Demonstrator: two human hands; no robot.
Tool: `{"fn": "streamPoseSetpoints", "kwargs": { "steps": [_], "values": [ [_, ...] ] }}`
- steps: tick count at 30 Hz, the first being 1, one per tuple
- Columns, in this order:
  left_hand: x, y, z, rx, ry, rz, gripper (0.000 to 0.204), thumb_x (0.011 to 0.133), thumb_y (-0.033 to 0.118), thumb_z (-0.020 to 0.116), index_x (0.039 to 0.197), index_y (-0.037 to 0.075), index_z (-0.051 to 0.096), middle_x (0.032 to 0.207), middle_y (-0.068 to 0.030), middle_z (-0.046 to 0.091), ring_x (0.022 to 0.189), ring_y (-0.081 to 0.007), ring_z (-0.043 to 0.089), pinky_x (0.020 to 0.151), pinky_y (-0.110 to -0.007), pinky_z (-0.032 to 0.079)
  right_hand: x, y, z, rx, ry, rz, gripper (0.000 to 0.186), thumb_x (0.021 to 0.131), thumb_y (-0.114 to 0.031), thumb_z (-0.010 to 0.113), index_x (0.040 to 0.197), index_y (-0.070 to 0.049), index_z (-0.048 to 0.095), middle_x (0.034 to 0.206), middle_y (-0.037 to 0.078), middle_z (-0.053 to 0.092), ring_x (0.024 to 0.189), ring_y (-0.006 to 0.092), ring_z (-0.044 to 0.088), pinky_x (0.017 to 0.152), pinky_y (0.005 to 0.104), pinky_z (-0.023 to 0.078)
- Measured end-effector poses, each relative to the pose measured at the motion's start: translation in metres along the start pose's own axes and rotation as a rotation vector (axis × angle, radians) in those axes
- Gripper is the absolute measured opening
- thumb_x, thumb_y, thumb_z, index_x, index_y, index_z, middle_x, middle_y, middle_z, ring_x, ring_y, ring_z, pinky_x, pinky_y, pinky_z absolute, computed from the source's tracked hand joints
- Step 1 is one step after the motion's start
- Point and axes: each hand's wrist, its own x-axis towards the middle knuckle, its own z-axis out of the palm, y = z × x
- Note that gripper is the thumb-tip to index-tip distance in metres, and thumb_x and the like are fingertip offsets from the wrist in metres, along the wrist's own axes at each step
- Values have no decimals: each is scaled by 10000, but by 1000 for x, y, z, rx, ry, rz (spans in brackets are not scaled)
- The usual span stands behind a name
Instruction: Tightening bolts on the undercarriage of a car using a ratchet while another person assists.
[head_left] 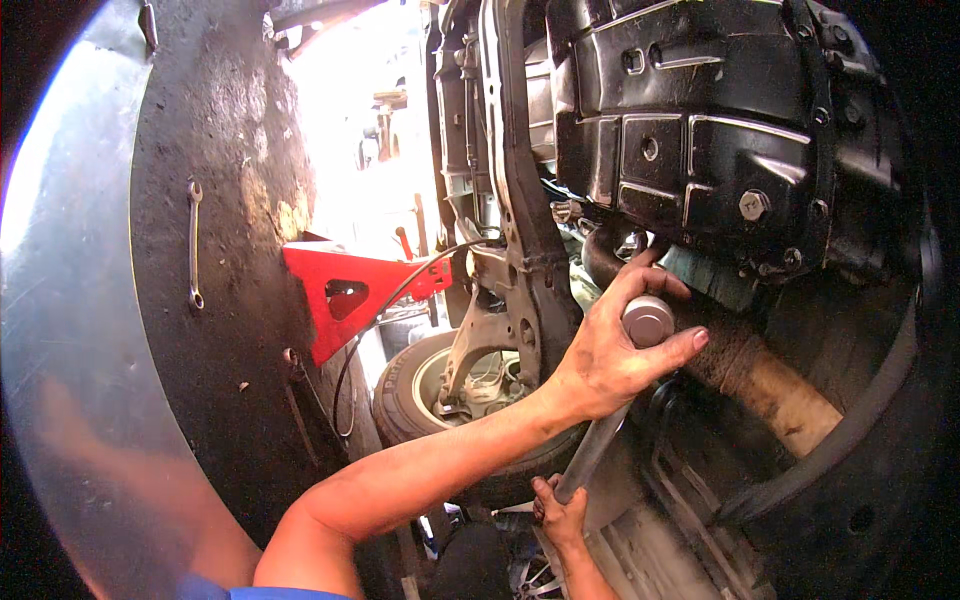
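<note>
A long metal bar tool (598, 448) with a round silver head slants down below the vehicle's underside; it looks like a long-handled socket wrench. My left hand (610, 345) curls around its round head, with thumb and fingers on either side. Lower down, my right hand (565, 510) grips the far end of the handle. Just above my left hand is a black ribbed casing (670, 150) with a large hex bolt (753, 206) in it. What the tool's head sits on is hidden behind my left hand.
A red jack stand (335, 300) stands left of a metal suspension arm (535, 310). Behind that arm is a wheel (408, 390). A combination wrench (195, 245) lies on the dark surface at left. A thick tan and black cylindrical piece (790, 400) is right of my left hand.
</note>
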Motion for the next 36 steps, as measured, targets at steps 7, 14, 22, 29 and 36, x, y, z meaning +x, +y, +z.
{"fn": "streamPoseSetpoints", "kwargs": {
  "steps": [7, 14, 22, 29, 36],
  "values": [
    [3, 35, 11, -71, 51, -270, 449, 838, 354, 821, 1081, 45, 604, 957, -67, 628, 854, -137, 602, 749, -291, 500, -2, -8, -9, -19, 25, -27, 321, 902, -144, 763, 733, -83, 497, 567, -23, 461, 460, 91, 453, 439, 260, 358],
    [11, 50, -1, 62, -73, -347, 447, 863, 442, 780, 1007, 39, 647, 844, -114, 667, 756, -199, 683, 725, -353, 545, -6, -18, -16, -118, 12, -42, 371, 879, -285, 804, 668, -84, 574, 572, -24, 553, 493, 93, 497, 485, 282, 385],
    [16, 53, -3, 60, -106, -453, 485, 862, 487, 773, 1009, 38, 662, 818, -103, 675, 758, -167, 661, 702, -316, 524, -11, -11, -23, -159, -72, -4, 298, 919, -158, 743, 723, -63, 538, 581, -4, 516, 496, 96, 486, 475, 274, 378],
    [16, 47, -2, 39, -51, -382, 506, 863, 498, 773, 1011, 29, 651, 815, -89, 655, 768, -161, 639, 706, -321, 516, -13, -12, -18, -202, -63, -16, 341, 921, -188, 741, 677, -67, 536, 576, -10, 518, 504, 99, 492, 486, 275, 383],
    [16, 46, 3, 5, -22, -375, 508, 844, 462, 804, 1033, 23, 632, 841, -85, 641, 767, -158, 620, 710, -319, 511, -20, -23, -14, -170, -28, 48, 340, 915, -208, 754, 678, -68, 554, 575, -21, 505, 505, 92, 464, 484, 279, 352]
  ]
}}
